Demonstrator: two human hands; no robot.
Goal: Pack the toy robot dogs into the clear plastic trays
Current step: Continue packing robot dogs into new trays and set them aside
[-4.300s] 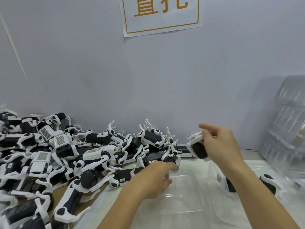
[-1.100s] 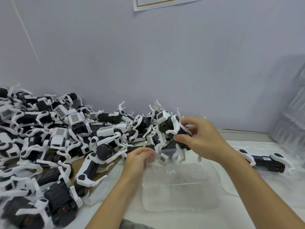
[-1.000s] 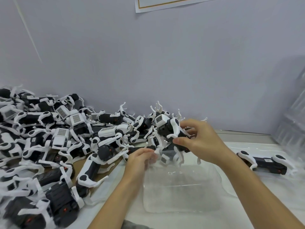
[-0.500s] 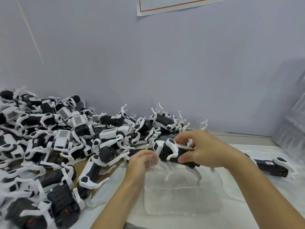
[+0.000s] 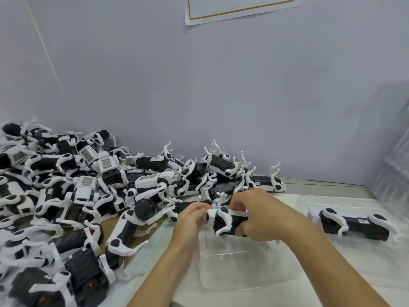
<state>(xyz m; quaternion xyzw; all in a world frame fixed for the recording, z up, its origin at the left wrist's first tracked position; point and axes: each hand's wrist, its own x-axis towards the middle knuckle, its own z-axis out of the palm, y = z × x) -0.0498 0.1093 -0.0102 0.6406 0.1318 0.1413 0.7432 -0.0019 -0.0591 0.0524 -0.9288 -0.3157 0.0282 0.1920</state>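
— Obs.: what do you hold?

— My right hand has fingers and thumb curled round a toy robot dog, black body, white legs hanging over the far end of the clear tray near the desk's front edge. My left hand pinches the dog's white front end.

— Other dogs?

— One lies on its side in a second tray toward the desk's right edge; that packed dog is well apart from my hands. The loose pile covers the desk's left side, up to the wall.
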